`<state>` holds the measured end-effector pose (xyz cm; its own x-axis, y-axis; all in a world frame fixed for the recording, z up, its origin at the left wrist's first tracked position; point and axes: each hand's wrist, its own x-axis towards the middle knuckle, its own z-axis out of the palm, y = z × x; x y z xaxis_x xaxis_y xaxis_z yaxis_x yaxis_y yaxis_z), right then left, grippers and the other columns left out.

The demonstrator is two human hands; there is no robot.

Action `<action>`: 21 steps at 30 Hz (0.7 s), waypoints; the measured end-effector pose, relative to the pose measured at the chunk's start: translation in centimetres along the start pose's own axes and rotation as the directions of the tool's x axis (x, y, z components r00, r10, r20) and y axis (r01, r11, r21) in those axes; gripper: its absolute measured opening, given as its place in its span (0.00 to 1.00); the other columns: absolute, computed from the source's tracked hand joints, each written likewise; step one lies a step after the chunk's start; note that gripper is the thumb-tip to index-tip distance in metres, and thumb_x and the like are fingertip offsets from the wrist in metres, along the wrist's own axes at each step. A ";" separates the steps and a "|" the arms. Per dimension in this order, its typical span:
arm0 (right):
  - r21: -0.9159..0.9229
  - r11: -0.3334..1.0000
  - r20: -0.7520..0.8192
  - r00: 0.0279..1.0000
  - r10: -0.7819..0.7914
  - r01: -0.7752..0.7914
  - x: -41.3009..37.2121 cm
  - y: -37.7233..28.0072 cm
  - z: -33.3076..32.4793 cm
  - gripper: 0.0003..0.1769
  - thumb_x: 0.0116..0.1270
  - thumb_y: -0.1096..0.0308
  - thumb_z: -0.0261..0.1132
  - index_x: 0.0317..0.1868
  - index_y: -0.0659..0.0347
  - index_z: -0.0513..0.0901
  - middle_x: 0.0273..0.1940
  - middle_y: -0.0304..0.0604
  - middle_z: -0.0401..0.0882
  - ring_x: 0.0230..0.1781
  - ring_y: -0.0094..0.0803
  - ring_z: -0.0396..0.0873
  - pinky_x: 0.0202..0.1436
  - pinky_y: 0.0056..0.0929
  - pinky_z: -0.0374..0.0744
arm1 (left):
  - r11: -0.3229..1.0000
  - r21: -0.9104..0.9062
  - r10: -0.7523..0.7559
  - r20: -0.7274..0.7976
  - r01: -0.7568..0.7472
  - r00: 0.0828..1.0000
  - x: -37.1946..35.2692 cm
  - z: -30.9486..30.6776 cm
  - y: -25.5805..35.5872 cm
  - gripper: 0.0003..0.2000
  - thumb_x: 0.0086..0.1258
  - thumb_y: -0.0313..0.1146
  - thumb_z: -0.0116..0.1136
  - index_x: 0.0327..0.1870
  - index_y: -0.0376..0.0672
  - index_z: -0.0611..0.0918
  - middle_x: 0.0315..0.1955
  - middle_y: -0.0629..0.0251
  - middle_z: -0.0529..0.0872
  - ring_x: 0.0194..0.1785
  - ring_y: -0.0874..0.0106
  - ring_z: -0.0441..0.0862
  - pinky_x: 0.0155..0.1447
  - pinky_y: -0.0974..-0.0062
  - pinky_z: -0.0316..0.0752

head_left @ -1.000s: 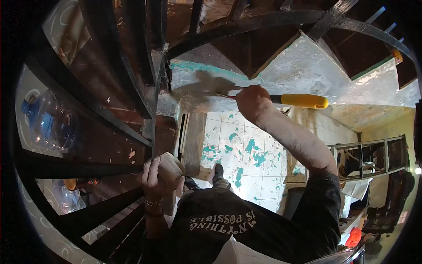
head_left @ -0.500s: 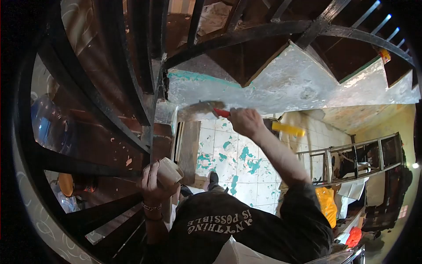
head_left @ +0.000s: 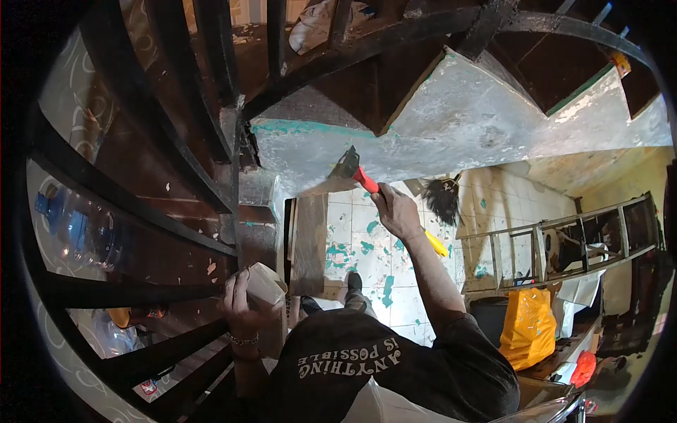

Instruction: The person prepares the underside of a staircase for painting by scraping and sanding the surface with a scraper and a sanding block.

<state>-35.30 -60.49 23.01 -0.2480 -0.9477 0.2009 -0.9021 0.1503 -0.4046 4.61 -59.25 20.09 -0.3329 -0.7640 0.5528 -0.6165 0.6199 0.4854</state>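
My right hand (head_left: pixel 399 213) is closed round the red handle of a scraper (head_left: pixel 365 180). The scraper's dark blade lies against the lower edge of the grey, patchy stair side (head_left: pixel 451 120), where a strip of green paint remains along the top. On the left, the curled fingers of my left hand (head_left: pixel 243 304) grip a pale, boxy block (head_left: pixel 265 283) beside the dark railing; a bracelet circles that wrist. Past my right forearm shows a yellow handle (head_left: pixel 436 244), partly hidden by the arm.
Black curved railings (head_left: pixel 162 120) surround me on the left and above. Green paint flakes (head_left: pixel 388 289) litter the white tiles below. A broom head (head_left: pixel 443 199), a ladder (head_left: pixel 557 243) and a yellow bag (head_left: pixel 527 328) are on the right. A large plastic bottle (head_left: pixel 81 225) lies at left.
The scraper, blurred before, now shows sharply with its blade pointing up the stair side. My right hand sits slightly lower, and the whole view has shifted. My left hand keeps its hold.
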 end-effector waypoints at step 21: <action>0.954 0.282 0.101 0.995 0.005 -0.098 0.8 -7.2 14.8 0.17 0.81 0.56 0.49 0.53 0.62 0.74 0.40 0.37 0.73 0.42 0.25 0.71 0.52 0.29 0.72 | 0.995 0.054 0.089 -0.050 -0.086 0.995 0.9 0.1 0.6 0.39 0.55 0.56 0.69 0.61 0.34 0.76 0.46 0.45 0.83 0.46 0.47 0.85 0.47 0.53 0.82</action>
<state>-23.72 -66.52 12.86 -0.2156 -0.9705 0.1077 0.1072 -0.1332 -0.9853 3.92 -59.59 20.80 -0.3507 -0.6959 0.6267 -0.6234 0.6729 0.3983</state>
